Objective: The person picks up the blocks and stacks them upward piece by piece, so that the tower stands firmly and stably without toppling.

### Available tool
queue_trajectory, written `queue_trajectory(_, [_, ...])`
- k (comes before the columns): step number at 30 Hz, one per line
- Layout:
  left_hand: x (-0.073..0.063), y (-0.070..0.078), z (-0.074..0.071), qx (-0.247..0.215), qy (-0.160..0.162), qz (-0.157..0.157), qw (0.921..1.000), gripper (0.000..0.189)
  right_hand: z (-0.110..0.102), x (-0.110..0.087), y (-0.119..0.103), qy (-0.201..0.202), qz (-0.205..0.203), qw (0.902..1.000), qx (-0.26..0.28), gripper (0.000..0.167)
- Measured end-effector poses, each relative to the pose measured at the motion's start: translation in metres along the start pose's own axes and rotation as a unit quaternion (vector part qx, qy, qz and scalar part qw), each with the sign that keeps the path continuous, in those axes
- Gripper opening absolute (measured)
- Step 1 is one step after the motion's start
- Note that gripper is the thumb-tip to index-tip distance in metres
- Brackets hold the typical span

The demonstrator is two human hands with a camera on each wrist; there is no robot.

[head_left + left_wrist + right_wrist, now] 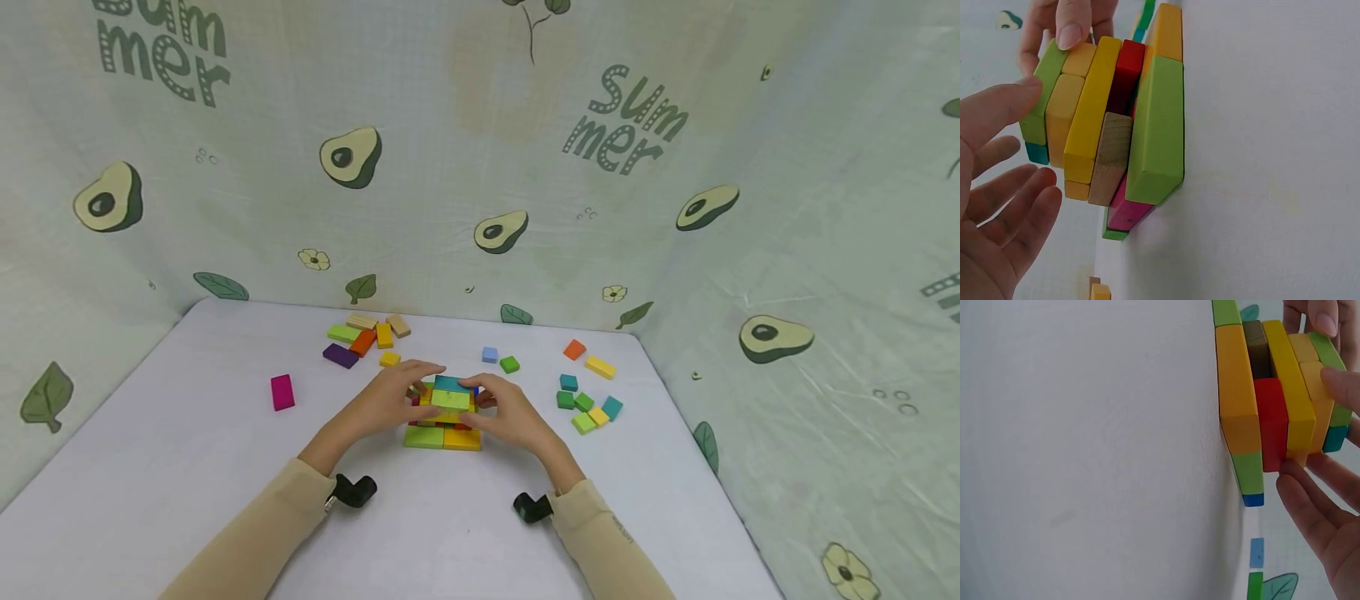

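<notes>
A layered stack of coloured wooden blocks stands on the table between both hands. Its bottom front row has a light green block beside an orange one. On top lie a light green block and, behind it, a teal block. My left hand is at the stack's left, its thumb touching the top light green block while the other fingers stay spread. From the right, my right hand reaches in with relaxed fingers, thumb at the upper front and fingertips close to the side.
Behind to the left lie several loose blocks, including a purple one, and a magenta block farther left. Small cubes, such as a blue one and a teal one, lie right. Patterned cloth hangs behind the table.
</notes>
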State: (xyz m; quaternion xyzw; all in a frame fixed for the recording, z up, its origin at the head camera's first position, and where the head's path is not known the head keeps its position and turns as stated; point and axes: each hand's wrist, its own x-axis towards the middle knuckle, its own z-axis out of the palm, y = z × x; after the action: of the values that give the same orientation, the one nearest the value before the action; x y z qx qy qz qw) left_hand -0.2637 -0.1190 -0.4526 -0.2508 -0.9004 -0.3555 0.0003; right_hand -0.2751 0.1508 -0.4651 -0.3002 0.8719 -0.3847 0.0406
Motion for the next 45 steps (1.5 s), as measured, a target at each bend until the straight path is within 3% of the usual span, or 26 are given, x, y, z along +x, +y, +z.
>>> queue_trajectory(28, [0.0017, -0.0059, 0.0059, -0.006, -0.004, -0.020, 0.9998, 0.068, 0.0007, 0.0011, 0.0016, 0.000, -0.011, 0.9999, -0.011, 0.066])
queue_trajectory(45, [0.0022, -0.0072, 0.0081, -0.002, 0.001, -0.020, 0.9998, 0.069, 0.0029, 0.0015, 0.0019, 0.010, -0.025, 0.9994, -0.022, 0.063])
